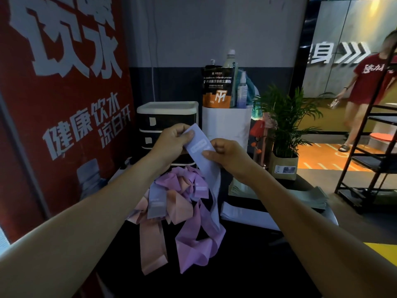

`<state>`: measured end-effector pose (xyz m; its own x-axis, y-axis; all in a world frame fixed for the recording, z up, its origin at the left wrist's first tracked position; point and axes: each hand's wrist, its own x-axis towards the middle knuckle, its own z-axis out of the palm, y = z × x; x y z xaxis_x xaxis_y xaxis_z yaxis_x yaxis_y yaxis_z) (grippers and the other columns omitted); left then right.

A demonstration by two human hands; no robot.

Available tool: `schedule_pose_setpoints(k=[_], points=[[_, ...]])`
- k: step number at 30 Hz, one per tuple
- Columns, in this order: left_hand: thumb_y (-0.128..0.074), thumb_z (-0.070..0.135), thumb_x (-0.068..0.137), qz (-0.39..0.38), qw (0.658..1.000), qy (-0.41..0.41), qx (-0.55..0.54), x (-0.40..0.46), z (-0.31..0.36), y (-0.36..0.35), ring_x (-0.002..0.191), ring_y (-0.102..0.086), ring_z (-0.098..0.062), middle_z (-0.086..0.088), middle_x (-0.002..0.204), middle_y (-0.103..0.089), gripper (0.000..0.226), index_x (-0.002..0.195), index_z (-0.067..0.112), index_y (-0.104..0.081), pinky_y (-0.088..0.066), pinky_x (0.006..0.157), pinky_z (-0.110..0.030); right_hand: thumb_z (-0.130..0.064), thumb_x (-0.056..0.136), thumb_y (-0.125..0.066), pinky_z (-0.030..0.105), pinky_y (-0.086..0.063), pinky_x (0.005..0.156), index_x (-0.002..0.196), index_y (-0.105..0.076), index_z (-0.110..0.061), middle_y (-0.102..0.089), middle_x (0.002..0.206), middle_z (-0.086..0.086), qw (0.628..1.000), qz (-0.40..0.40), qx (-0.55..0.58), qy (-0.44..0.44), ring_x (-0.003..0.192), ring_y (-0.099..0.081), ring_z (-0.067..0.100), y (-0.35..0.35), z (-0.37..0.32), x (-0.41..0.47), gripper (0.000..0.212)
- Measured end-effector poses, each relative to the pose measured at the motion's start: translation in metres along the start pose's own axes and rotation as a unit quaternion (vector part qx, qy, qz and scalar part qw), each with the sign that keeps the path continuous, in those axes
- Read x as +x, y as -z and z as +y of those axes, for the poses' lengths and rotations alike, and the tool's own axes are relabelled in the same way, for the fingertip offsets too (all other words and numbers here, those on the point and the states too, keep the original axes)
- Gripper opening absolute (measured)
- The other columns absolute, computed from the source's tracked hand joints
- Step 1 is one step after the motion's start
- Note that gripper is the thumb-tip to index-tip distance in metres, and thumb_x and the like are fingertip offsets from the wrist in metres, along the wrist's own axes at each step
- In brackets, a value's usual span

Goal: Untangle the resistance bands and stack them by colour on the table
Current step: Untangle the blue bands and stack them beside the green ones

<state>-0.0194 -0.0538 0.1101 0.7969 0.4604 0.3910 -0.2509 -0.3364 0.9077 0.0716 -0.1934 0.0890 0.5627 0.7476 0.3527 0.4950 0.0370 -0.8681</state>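
Resistance bands lie in a knotted heap (180,203) on the dark table (247,265), pink, purple and pale blue strips twisted through one another, some ends trailing toward the near edge. One pale blue band (204,155) is lifted above the heap: the left hand (171,140) pinches its upper end between thumb and curled fingers, and the right hand (227,155) grips it just below, thumb on the printed label. Its lower part hangs down into the tangle. To the right of the heap lies a flat stack of pale blue bands (247,214), and beyond it a stack of grey-green bands (311,196). Behind stand a small drawer unit (169,119) and a potted plant (283,125).
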Motion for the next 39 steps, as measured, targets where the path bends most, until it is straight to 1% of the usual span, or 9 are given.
schedule_pose_setpoints(k=[3,10,13,16,22,26,29,34,39], points=[[-0.047,0.011,0.097,0.033,0.999,-0.004,0.009,0.001,-0.003,0.001,0.075,-0.057,-0.011,0.001,0.081,-0.059,0.021,0.082,0.019,-0.06,-0.051,0.071,-0.026,-0.014,0.085,-0.066,0.035,-0.043,0.071,0.091,-0.06,0.01,-0.062,0.091,0.031,0.999,-0.008,-0.029,-0.017,0.076,-0.055,0.022,0.002,0.008,-0.005,0.025],[-0.048,0.012,0.096,0.102,0.995,0.004,-0.011,0.002,-0.015,0.002,0.081,-0.056,-0.019,0.0,0.081,-0.06,0.021,0.081,0.021,-0.06,-0.049,0.084,-0.041,-0.01,0.08,-0.072,0.019,-0.043,0.064,0.073,-0.061,-0.007,-0.064,0.068,0.003,0.99,-0.093,-0.074,-0.081,0.063,-0.054,0.007,0.015,0.026,-0.021,0.013],[-0.049,0.013,0.096,0.144,0.989,0.023,-0.022,0.008,-0.018,0.009,0.083,-0.055,-0.019,0.0,0.083,-0.059,0.021,0.081,0.023,-0.059,-0.049,0.088,-0.045,-0.013,0.076,-0.076,0.028,-0.043,0.071,0.088,-0.067,0.004,-0.067,0.08,0.019,0.978,-0.121,-0.125,-0.112,0.074,-0.054,0.014,0.027,0.044,-0.033,0.022],[-0.049,0.013,0.096,0.166,0.985,0.049,-0.03,0.009,-0.03,0.004,0.089,-0.055,-0.022,0.0,0.085,-0.06,0.021,0.081,0.023,-0.059,-0.048,0.092,-0.047,-0.015,0.077,-0.075,0.028,-0.032,0.065,0.084,-0.057,0.016,-0.049,0.072,0.012,0.972,-0.102,-0.163,-0.138,0.071,-0.041,0.016,0.043,0.055,-0.045,0.036],[-0.048,0.014,0.096,0.221,0.967,0.103,-0.078,0.014,-0.054,-0.015,0.091,-0.054,-0.024,-0.009,0.097,-0.058,0.012,0.101,0.01,-0.058,-0.047,0.091,-0.046,-0.014,0.083,-0.068,0.019,-0.025,0.049,0.059,-0.047,-0.009,-0.037,0.06,-0.001,0.935,-0.093,-0.254,-0.227,0.055,-0.033,0.011,0.08,0.075,-0.081,0.032],[-0.046,0.012,0.097,0.225,0.957,0.148,-0.106,0.009,-0.074,-0.038,0.076,-0.054,-0.018,-0.004,0.083,-0.057,0.012,0.095,0.01,-0.057,-0.05,0.074,-0.034,-0.013,0.087,-0.064,0.029,-0.039,0.068,0.083,-0.062,-0.004,-0.049,0.076,0.005,0.946,-0.012,-0.162,-0.282,0.075,-0.044,0.018,0.107,0.092,-0.108,0.01],[-0.046,0.011,0.097,0.224,0.951,0.18,-0.112,0.005,-0.09,-0.06,0.074,-0.055,-0.019,-0.005,0.082,-0.057,0.016,0.107,0.009,-0.058,-0.05,0.079,-0.037,-0.002,0.088,-0.06,0.039,-0.049,0.086,0.093,-0.059,-0.006,-0.053,0.09,0.009,0.938,0.1,0.021,-0.331,0.083,-0.053,0.019,0.123,0.097,-0.125,0.006],[-0.05,0.011,0.091,0.202,0.956,0.209,-0.047,0.001,-0.122,-0.093,0.087,-0.058,-0.027,-0.013,0.092,-0.058,0.009,0.094,0.009,-0.058,-0.052,0.086,-0.045,0.003,0.086,-0.06,0.019,-0.047,0.049,0.071,-0.051,-0.008,-0.045,0.067,0.006,0.9,0.239,0.063,-0.359,0.06,-0.046,0.014,0.144,0.116,-0.144,0.021],[-0.053,0.011,0.089,0.139,0.967,0.188,0.102,-0.012,-0.14,-0.125,0.083,-0.058,-0.026,-0.012,0.085,-0.059,0.01,0.089,0.009,-0.064,-0.047,0.078,-0.033,-0.003,0.084,-0.065,0.024,-0.037,0.055,0.075,-0.057,-0.008,-0.044,0.067,0.004,0.882,0.291,-0.05,-0.367,0.068,-0.046,0.02,0.166,0.147,-0.153,0.013]])
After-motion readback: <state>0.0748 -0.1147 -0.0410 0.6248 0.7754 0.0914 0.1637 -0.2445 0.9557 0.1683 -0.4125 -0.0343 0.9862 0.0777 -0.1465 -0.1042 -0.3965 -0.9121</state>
